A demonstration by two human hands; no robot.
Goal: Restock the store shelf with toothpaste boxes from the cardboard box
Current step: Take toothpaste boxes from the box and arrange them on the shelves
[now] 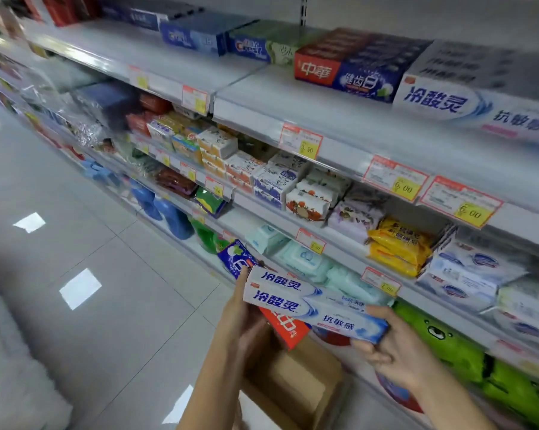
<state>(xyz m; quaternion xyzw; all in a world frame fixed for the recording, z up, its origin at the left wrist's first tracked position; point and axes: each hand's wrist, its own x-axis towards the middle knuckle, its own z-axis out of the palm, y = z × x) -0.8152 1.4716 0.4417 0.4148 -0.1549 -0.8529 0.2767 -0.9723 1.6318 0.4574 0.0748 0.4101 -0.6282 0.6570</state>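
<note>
Low at centre, left hand (246,321) and right hand (395,355) grip opposite ends of the toothpaste boxes (305,301); their shelf row (448,100) lies upper right.

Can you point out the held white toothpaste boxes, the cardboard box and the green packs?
white toothpaste boxes (277,301): head view, front face lettering.
cardboard box (321,364): head view, right side.
green packs (448,349): head view, nearest pack's front.

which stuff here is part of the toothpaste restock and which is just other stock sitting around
Part of the job:
held white toothpaste, red-and-blue toothpaste box under it, left hand, right hand, cardboard box, top shelf with matching shelf toothpaste

Just about:
boxed soaps, yellow packs, wet wipes, blue bottles, green packs, price tags
</note>
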